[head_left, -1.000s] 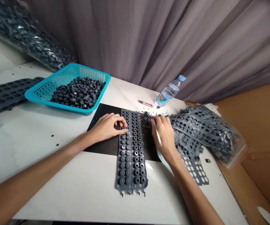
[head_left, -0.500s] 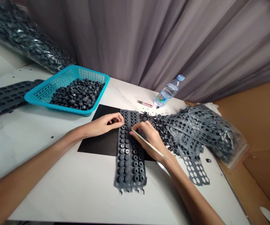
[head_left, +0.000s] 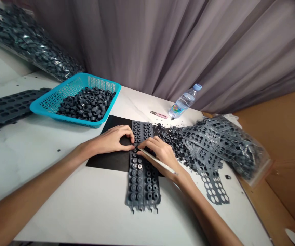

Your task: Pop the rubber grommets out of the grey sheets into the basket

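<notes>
The studded rubber sheet lies lengthwise in front of the person, its far part over a black mat and its near end reaching past the mat onto the white counter. Rows of round, dark grey studs run along it, those in the right-hand rows showing a hole in the middle, and several thin tails stick out from its near edge. The left hand is at the sheet's left edge, thumb and forefinger curved towards each other; whether they pinch anything I cannot tell. The right hand is over the sheet, fingers closed around a thin pale stick, whose tip points at the studs just beside the left thumb. To the right, a heap of small black pieces spreads from the mat's edge up to a pile of perforated grey sheets, with a clear plastic bag at the pile's far right. Beyond the mat lie pink-handled snips, near a plastic bottle with a blue cap. On the left, a turquoise basket holds many loose dark rings; a punched dark sheet lies beside it, and a large clear sack full of dark pieces rests behind, against the grey curtain.
</notes>
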`<state>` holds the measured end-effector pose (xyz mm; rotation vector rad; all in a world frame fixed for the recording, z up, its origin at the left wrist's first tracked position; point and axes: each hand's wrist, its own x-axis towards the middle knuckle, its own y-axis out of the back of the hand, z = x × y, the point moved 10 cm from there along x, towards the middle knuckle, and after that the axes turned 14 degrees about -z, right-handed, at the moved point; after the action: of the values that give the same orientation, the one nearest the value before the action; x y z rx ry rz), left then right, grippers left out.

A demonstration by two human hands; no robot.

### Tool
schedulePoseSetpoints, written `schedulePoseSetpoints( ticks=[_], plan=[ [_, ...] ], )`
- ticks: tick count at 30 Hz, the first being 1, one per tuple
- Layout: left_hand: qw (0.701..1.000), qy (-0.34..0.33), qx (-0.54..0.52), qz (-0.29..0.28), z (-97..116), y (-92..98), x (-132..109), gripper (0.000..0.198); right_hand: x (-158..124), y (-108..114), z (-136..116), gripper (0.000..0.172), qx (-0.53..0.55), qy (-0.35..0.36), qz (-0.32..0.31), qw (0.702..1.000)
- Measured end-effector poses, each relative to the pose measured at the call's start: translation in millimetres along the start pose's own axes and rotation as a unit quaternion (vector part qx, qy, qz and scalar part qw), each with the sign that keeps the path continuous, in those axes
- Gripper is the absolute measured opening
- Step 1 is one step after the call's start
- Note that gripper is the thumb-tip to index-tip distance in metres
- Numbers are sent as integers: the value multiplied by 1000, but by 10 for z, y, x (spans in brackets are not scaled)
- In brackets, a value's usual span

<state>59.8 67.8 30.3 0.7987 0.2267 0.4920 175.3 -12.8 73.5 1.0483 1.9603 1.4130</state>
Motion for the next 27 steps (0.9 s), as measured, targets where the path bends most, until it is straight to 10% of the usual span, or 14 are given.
schedulePoseSetpoints(
  ticks=[19,27],
  plan=[
    [1000,21,14,-11,-39,-26,36,16,87,-249,-142,27,-228,28,31,973],
    [999,33,23,-32,10,-45,5,20,-142,189,464,31,-232,-211,132,940]
  ],
)
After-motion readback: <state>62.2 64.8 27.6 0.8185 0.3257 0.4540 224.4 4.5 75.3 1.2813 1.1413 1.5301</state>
